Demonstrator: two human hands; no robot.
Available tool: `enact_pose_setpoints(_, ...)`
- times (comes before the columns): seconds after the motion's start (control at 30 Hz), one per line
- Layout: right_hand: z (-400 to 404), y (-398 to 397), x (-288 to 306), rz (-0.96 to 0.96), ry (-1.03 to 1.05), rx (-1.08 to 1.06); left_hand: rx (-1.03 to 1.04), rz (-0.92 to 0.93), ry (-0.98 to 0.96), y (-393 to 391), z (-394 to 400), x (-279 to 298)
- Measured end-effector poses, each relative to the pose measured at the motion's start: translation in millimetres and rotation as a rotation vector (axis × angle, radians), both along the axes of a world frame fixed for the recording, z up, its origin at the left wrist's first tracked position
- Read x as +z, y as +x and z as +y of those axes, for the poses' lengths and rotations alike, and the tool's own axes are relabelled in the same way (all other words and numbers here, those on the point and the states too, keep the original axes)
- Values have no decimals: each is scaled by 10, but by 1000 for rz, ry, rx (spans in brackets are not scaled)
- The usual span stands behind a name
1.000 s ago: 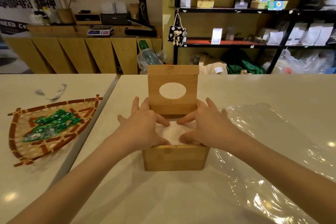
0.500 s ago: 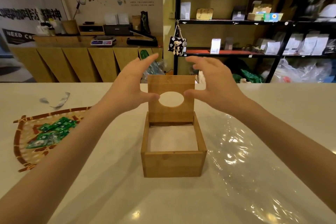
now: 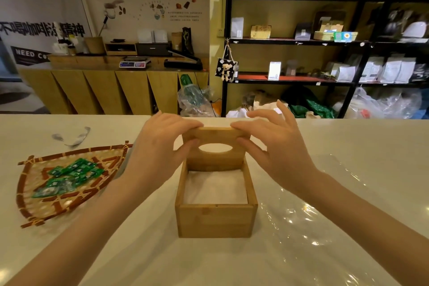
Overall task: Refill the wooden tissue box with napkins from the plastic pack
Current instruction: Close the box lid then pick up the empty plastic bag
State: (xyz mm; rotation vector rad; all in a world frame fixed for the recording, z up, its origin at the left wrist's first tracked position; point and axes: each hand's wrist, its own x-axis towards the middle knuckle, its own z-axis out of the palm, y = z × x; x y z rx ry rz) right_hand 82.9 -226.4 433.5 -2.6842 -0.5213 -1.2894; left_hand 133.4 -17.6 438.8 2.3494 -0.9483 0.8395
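The wooden tissue box stands open near the middle of the pale worktop, its front wall facing the person. White napkins lie flat inside it, filling the floor of the box below the rim. The hinged lid, with an oval slot cut through it, stands up from the box's far edge, tilted a little toward the person. The left hand grips the lid's upper left corner, fingers curled over the top edge and thumb pressed on the near face beside the slot. The right hand pinches the upper right corner in the same way, its outer fingers spread free. The clear plastic pack, flattened, lies on the worktop just right of the box, running toward the right edge. Toward the left edge sits a woven fan-shaped tray holding green sachets, and beyond it a torn strip of wrapper.
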Motion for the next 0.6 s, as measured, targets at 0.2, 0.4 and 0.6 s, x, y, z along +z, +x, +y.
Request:
enact_pose_setpoints(0.2, 34, -400, -282, 86, 41, 130, -113, 209, -105, -397, 119, -337)
enact_pose_setpoints(0.4, 25, -596, -752, 141, -100, 114, -80, 245, 28, -561, 178, -697)
enact_pose_setpoints(0.6, 41, -585, -908, 133, -62, 103, -58, 191, 107, -567, 170, -751)
